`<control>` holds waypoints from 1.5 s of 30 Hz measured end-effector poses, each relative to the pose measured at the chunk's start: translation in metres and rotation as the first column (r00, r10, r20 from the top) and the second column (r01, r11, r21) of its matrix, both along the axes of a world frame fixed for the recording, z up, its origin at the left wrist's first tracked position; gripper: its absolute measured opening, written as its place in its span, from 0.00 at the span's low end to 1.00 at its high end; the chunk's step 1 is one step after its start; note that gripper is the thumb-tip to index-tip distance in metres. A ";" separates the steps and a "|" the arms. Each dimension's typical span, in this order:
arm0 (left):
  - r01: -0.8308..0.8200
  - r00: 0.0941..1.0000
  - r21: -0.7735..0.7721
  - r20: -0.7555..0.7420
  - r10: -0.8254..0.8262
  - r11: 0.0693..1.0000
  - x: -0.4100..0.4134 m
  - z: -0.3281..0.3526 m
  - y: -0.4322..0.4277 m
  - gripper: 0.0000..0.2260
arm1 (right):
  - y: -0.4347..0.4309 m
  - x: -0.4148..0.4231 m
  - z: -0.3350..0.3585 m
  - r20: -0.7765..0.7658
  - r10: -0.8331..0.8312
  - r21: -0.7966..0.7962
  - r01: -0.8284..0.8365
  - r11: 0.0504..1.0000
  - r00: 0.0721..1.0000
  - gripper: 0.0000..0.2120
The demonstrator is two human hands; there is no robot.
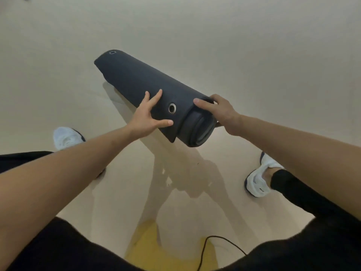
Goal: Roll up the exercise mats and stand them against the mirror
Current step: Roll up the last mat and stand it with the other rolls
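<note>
Left shoe (67, 138): on the floor (254, 55), left of the mat and nearer the wearer.
Left hand (145, 118): wide, fingers spread flat on the mat's left flank, beside the grommet (172, 108).
Mat (140, 83): black, fully rolled, lying aslant between both hands. Far-end contact with the floor cannot be told.
Right hand (218, 112): curled over the mat's near end, gripping it.
Right shoe (259, 178): right of the mat.
Handling: keep the outer flap pinned so the roll stays tight while tipping it upright. Mirror not in view.
</note>
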State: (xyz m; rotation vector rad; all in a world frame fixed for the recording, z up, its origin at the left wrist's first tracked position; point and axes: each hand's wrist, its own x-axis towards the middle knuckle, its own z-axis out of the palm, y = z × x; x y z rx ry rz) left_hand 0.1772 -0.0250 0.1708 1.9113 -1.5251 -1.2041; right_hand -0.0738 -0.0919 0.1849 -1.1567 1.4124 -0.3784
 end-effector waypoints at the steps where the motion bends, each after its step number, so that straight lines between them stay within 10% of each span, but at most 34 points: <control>1: -0.002 1.000 -0.004 -0.014 0.002 1.000 0.009 0.010 0.006 0.45 | 0.010 0.010 0.007 0.015 -0.036 -0.014 0.036 0.999 0.999 0.28; 8: -0.266 0.946 -0.073 -0.210 0.246 0.961 0.043 0.051 0.060 0.25 | 0.047 0.080 0.054 0.074 -0.145 -0.085 0.151 0.985 0.987 0.28; 12: -0.283 0.893 0.059 -0.349 0.285 0.957 0.055 0.076 0.079 0.31 | 0.059 0.114 0.079 0.045 -0.093 -0.169 0.099 0.981 0.995 0.26; 16: -0.242 0.950 0.014 -0.197 0.240 0.970 0.070 0.083 0.103 0.59 | 0.072 0.138 0.097 0.020 -0.022 -0.229 0.026 0.973 1.000 0.32; 28: -0.547 0.837 -0.260 -0.150 0.526 0.796 0.102 0.111 0.074 0.38 | 0.052 0.138 0.093 0.118 0.437 -0.499 -0.327 0.803 0.892 0.35; 39: -0.364 0.854 -0.426 0.203 0.479 0.828 0.088 0.162 -0.064 0.30 | -0.074 0.155 0.115 0.221 0.220 -0.544 -0.067 0.836 0.950 0.34; 45: -0.436 0.867 -0.286 0.121 0.484 0.853 0.084 0.179 -0.080 0.36 | -0.089 0.150 0.130 0.211 0.120 -0.423 -0.020 0.906 0.970 0.33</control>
